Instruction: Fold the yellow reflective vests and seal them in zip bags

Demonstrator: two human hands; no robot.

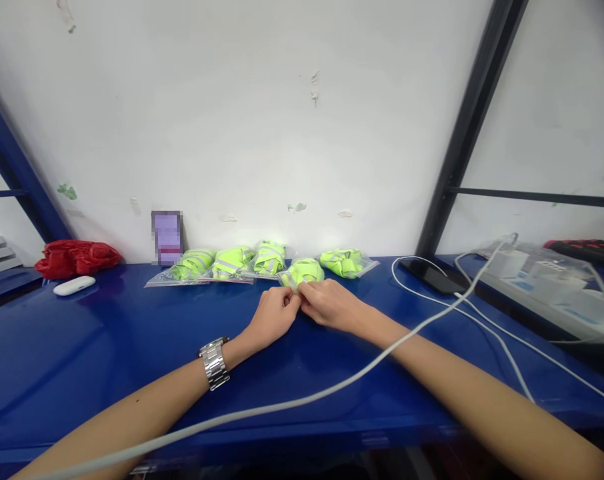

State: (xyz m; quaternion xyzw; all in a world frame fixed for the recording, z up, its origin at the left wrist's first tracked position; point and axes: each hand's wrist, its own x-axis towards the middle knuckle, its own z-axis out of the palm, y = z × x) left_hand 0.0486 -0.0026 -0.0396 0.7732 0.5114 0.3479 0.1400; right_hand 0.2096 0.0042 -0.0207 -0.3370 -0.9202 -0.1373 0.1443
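Both my hands meet at the near edge of a clear plastic bag (303,271) that holds a folded neon-yellow reflective vest. My left hand (276,312), with a metal watch (214,363) on its wrist, pinches the bag's near edge. Close against it, my right hand (329,303) is closed on the same edge, fingers curled. The fingertips partly hide the bag's opening. Several similar bagged vests lie around it along the wall: one bag (345,263) to the right, others such as this bag (269,257) to the left.
A white cable (302,401) crosses in front of my arms. On the left are a red cloth bundle (77,257), a white earbud case (75,286) and an upright phone (168,237). To the right lie a dark phone (429,276) and white boxes (552,283) on the blue table (107,347).
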